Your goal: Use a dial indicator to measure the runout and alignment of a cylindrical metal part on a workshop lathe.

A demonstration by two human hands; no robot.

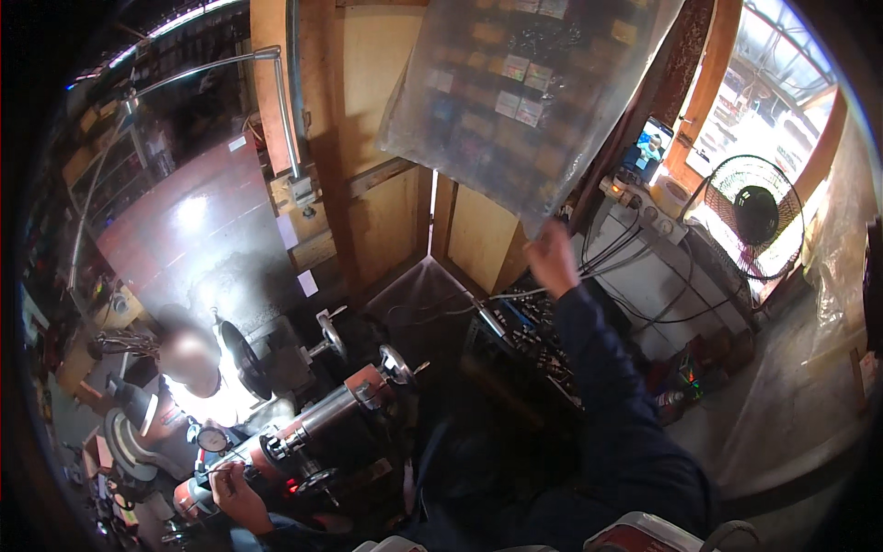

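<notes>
My right hand (553, 260) reaches up and forward, its fingers closed at the lower corner of a cloudy plastic sheet (515, 184). Behind the sheet, rows of small packets and boxes show dimly. Down at the lower left, my left hand (237, 498) is beside a lathe's red and steel tailstock (317, 419). Its fingers are bent together; what they hold, if anything, is too small to make out. A round dial gauge (212, 439) sits just beyond that hand. Handwheels (397, 365) stick out at the tailstock's far end.
Bright lamp light falls on the lathe and a red metal panel (184, 216). A jointed lamp arm (207, 64) rises at the left. On the right are a black fan (755, 216), a white cabinet (635, 267) with cables, and a rack of metal tools (529, 322).
</notes>
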